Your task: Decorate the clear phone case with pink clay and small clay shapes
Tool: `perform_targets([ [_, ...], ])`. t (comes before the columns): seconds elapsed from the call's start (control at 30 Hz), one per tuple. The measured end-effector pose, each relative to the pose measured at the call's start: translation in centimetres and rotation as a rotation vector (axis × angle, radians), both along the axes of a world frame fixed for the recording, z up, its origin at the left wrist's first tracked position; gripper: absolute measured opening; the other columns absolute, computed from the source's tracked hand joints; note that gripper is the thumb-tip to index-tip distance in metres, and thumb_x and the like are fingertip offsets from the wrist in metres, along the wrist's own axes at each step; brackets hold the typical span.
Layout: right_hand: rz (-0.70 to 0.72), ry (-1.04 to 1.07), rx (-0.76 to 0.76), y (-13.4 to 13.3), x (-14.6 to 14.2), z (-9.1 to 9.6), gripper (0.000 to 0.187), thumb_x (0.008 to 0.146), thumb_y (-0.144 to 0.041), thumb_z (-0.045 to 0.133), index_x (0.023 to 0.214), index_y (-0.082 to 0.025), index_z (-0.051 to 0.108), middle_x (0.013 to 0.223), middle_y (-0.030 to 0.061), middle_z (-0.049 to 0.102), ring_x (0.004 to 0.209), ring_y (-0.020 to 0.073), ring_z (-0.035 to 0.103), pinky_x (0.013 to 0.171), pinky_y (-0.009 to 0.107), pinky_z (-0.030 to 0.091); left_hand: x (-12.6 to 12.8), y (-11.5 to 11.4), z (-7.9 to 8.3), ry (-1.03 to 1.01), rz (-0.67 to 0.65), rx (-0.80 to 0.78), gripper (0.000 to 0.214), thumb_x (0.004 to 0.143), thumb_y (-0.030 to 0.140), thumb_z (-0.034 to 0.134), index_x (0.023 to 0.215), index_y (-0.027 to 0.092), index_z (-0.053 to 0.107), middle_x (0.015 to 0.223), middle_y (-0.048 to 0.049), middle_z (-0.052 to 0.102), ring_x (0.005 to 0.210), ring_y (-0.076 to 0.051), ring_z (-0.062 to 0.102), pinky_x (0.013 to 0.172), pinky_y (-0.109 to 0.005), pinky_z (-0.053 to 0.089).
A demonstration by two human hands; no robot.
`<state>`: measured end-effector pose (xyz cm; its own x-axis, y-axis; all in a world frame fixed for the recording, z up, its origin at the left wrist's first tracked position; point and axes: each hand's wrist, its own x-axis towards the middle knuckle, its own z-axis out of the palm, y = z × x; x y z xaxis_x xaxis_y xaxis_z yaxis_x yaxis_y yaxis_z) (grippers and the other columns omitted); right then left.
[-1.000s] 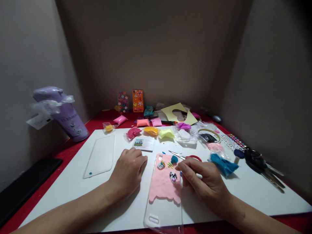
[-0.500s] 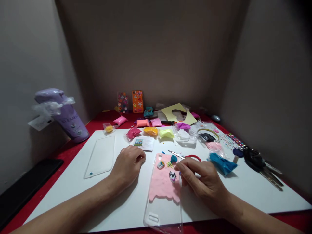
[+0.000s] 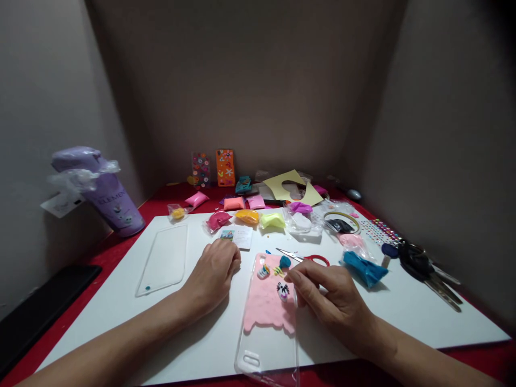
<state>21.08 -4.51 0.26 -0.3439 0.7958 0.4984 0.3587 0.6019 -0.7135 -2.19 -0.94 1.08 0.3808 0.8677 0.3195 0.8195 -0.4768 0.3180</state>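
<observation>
A clear phone case (image 3: 264, 344) lies on the white board (image 3: 121, 328) in front of me, its upper part covered in pink clay (image 3: 266, 303) with small clay figures on it. My right hand (image 3: 330, 301) rests at the case's right edge, fingers curled and pinched close to a black-and-white figure (image 3: 282, 290); what the fingertips hold is too small to make out. Left of the case, my left hand (image 3: 213, 274) lies on the board with its fingers curled under, showing nothing in them.
A second clear case (image 3: 161, 259) lies at the left. Red-handled scissors (image 3: 306, 258), bagged clay in several colours (image 3: 248, 216), blue clay (image 3: 365, 269), a card (image 3: 237, 236) and keys (image 3: 423, 266) ring the work area. A purple bottle (image 3: 102, 191) stands at left.
Both hands stay almost where they were. The view has drifted slightly, so everything sits a little left and higher in the frame.
</observation>
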Motion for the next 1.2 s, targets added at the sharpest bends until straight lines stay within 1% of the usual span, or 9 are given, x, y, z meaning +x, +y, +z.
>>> perform_targets([
  [0.1,0.0,0.004,-0.021,0.0,0.0,0.0,0.028,0.094,-0.026,0.044,0.071,-0.017,0.059,0.054,-0.0021,0.052,0.05,0.0103,0.046,0.05,0.024,0.035,0.5,-0.9,0.9,-0.153,-0.011,-0.049,0.018,0.081,0.007,0.039,0.069,0.019,0.042,0.074,-0.0015,0.05,0.071,-0.017,0.045,0.066,-0.031,0.038],
  [0.17,0.001,0.007,-0.027,0.1,-0.1,0.0,0.027,0.094,-0.026,0.045,0.072,-0.017,0.059,0.054,-0.002,0.052,0.05,0.0104,0.047,0.05,0.024,0.036,1.1,-1.8,2.0,-0.289,-0.023,-0.187,0.016,0.083,0.014,0.041,0.068,0.019,0.042,0.072,-0.0009,0.05,0.069,-0.016,0.045,0.063,-0.03,0.038],
  [0.23,-0.001,0.01,-0.024,0.2,-0.1,0.0,0.027,0.094,-0.025,0.045,0.072,-0.017,0.059,0.054,-0.002,0.052,0.05,0.0102,0.046,0.05,0.024,0.036,1.7,-2.7,3.0,-0.443,-0.043,-0.494,0.017,0.085,0.022,0.044,0.069,0.018,0.044,0.067,0.0008,0.05,0.064,-0.014,0.047,0.06,-0.027,0.038],
  [0.33,0.008,0.019,0.005,0.1,-0.2,0.3,0.022,0.092,-0.023,0.048,0.076,-0.016,0.06,0.057,-0.0017,0.053,0.051,0.01,0.047,0.051,0.023,0.037,2.6,-3.8,3.9,-0.667,-0.049,-0.957,0.021,0.085,0.031,0.05,0.07,0.018,0.044,0.052,0.0049,0.048,0.045,-0.009,0.042,0.044,-0.02,0.032],
  [0.4,0.045,0.017,0.038,-0.2,-0.2,0.5,0.014,0.091,-0.021,0.05,0.084,-0.016,0.061,0.06,-0.001,0.056,0.052,0.0102,0.049,0.052,0.023,0.038,2.9,-4.0,4.0,-0.765,-0.068,-1.17,0.025,0.086,0.037,0.051,0.071,0.018,0.045,0.044,0.0069,0.045,0.034,-0.006,0.033,0.035,-0.017,0.026],
  [0.43,0.065,0.013,0.065,-0.4,-0.2,0.6,0.01,0.09,-0.019,0.052,0.088,-0.016,0.062,0.062,-0.0006,0.058,0.053,0.0103,0.05,0.052,0.023,0.039,3.1,-4.1,4.0,-0.8,-0.102,-1.227,0.027,0.087,0.04,0.05,0.071,0.018,0.046,0.041,0.0071,0.045,0.031,-0.005,0.03,0.032,-0.016,0.022],
  [0.63,0.119,0.006,0.243,-1.3,-0.4,0.9,0.02,0.086,-0.009,0.052,0.101,-0.019,0.059,0.076,0.0029,0.066,0.06,0.0123,0.055,0.059,0.024,0.044,3.7,-3.9,3.8,-0.896,-0.129,-1.351,0.033,0.084,0.043,0.058,0.066,0.016,0.053,0.037,0.0059,0.044,0.027,-0.003,0.028,0.027,-0.013,0.018],
  [0.87,0.111,0.013,0.263,-1.2,-0.4,1.0,0.018,0.084,-0.007,0.053,0.097,-0.017,0.061,0.078,0.0046,0.067,0.066,0.0131,0.059,0.062,0.024,0.046,4.2,-4.0,4.4,-0.932,-0.153,-1.393,0.028,0.086,0.034,0.056,0.066,0.014,0.056,0.038,0.0046,0.046,0.025,-0.003,0.028,0.026,-0.013,0.018],
  [1.2,0.096,0.039,0.282,-1.1,-0.5,0.7,0.017,0.086,-0.007,0.05,0.094,-0.017,0.061,0.077,0.0046,0.067,0.065,0.0135,0.059,0.058,0.025,0.044,4.4,-4.1,4.2,-0.941,-0.125,-1.397,0.035,0.086,0.039,0.055,0.064,0.013,0.057,0.036,0.0041,0.046,0.025,-0.003,0.027,0.028,-0.014,0.018],
])
